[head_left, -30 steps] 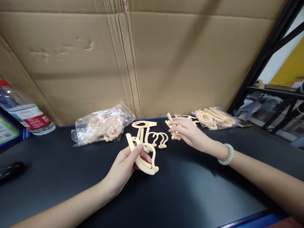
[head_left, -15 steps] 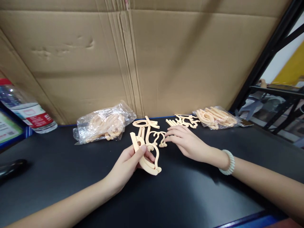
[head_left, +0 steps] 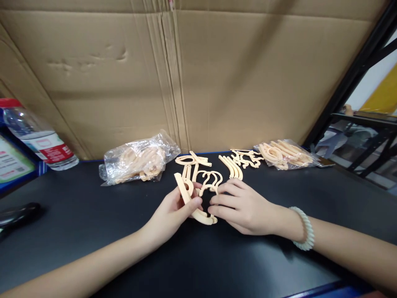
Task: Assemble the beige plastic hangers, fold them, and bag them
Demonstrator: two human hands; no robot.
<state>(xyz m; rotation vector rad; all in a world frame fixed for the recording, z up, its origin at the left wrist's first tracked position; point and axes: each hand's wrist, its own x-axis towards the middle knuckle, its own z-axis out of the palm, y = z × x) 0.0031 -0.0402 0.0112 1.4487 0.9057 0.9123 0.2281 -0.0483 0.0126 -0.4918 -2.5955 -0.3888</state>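
My left hand grips a cream plastic hanger piece, a curved arm with a hook loop, just above the black table. My right hand has its fingers on the lower end of the same piece. Loose cream parts lie behind the hands: hook-shaped pieces, a flat oval piece, a row of curved strips and small clips.
Two clear plastic bags of cream parts lie at the back, one at the left and one at the right. A water bottle lies far left. A cardboard wall closes the back. A black object rests near the left edge.
My right hand left the strips at the back right and came in to touch the piece in my left hand. The left hand has barely shifted.
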